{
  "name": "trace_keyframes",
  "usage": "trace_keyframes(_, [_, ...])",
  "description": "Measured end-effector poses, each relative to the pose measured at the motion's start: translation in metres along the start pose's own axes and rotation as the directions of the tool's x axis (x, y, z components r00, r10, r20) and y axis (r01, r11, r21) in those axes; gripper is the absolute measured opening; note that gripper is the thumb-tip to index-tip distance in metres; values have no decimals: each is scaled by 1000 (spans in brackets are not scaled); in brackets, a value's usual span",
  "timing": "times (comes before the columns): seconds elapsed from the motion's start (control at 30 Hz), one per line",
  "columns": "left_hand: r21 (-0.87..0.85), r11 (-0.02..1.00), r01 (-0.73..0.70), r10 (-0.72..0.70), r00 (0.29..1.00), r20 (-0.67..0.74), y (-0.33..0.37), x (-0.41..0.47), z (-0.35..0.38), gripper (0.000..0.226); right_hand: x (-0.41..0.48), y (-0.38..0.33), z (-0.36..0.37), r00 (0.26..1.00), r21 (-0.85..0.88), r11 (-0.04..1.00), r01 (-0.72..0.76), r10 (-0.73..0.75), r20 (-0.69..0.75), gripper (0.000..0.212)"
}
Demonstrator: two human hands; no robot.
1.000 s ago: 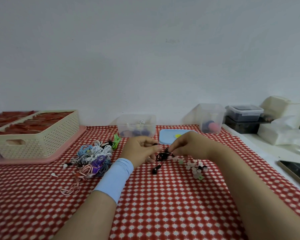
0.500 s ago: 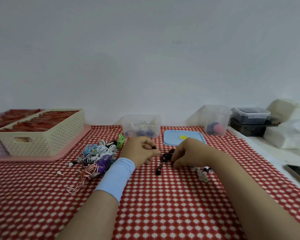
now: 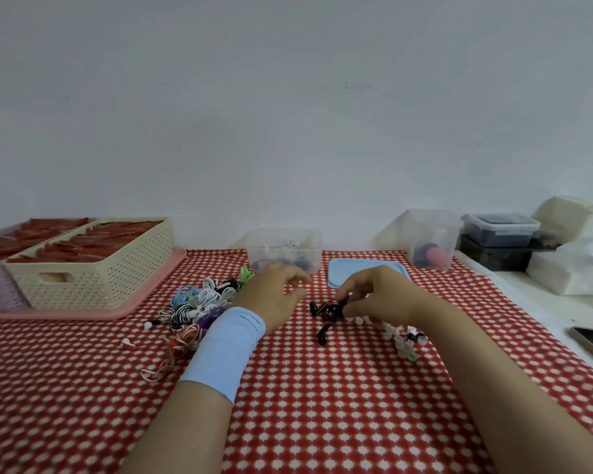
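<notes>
- The right hand (image 3: 380, 295) is closed narrowly: its fingertips pinch the small black coiled earphone cable (image 3: 327, 310) from the right side.
- That black earphone cable sits at the middle of the table (image 3: 322, 412), which is covered with a red-and-white checked cloth. The bundle is at or just above the cloth, and I cannot tell whether it touches.
- A black end piece of the cable (image 3: 322, 335) trails down from the bundle and lies on the cloth in front of it.
- The left hand (image 3: 271, 297) is just left of the bundle and apart from it. Its fingers are loosely curled and hold nothing.
- A light blue fabric wristband (image 3: 225, 350) wraps the left wrist.
- A scatter of small white ear tips (image 3: 399, 340) lies on the cloth under and beside the right wrist.
- A pile of coiled earphones in blue, white, purple, pink and green (image 3: 199, 302) lies left of the left hand.
- A cream perforated plastic basket (image 3: 93, 278), filled with red pieces, stands at the far left on a pink tray (image 3: 141, 302).
- A clear plastic box (image 3: 285, 248) stands by the wall behind the left hand.
- A flat light blue lid (image 3: 339, 273) lies behind the right hand.
- A clear tub holding pink and dark items (image 3: 432, 234) stands further right, next to a dark lidded container (image 3: 500, 229).
</notes>
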State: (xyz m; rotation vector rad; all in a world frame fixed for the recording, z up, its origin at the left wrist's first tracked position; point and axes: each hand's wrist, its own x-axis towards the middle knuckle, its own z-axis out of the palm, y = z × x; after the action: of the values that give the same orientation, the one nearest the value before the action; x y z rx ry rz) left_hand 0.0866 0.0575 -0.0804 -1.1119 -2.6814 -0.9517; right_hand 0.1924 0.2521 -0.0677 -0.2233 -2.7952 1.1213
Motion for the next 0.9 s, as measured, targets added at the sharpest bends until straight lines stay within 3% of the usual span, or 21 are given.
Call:
trace_keyframes(0.03, [-23,999,-32,33,999,30,4,-2,-4,15,1,0,1,1000,-3,1000,14,-14,-18,17])
trace_keyframes(0.1, [-51,998,-29,40,975,220,13,-7,-10,11,3,1,3,999,-9,1000,24,-24,-44,16])
trace_keyframes(0.17, [-9,1000,-4,7,908,419,19,-11,-9,25,3,1,4,999,-42,999,15,-17,-51,14])
trace_keyframes(0.23, [24,1000,9,-19,875,483,19,-11,-3,35,3,2,5,999,-68,998,-3,0,-36,12])
trace_keyframes(0.4, [-26,999,46,-33,929,368,12,-9,-4,28,3,4,4,997,-107,994,-11,3,-73,18])
trace_keyframes(0.6, [-285,947,149,-108,982,156,5,-5,-5,35,2,1,5,997,-104,994,45,-52,-63,22])
trace_keyframes(0.73, [-455,870,191,-187,981,54,7,-2,1,18,3,-7,14,997,-183,981,70,-63,42,20])
trace_keyframes(0.9, [-701,680,214,-301,953,-2,3,1,8,21,10,-13,24,995,-382,920,88,-65,72,17])
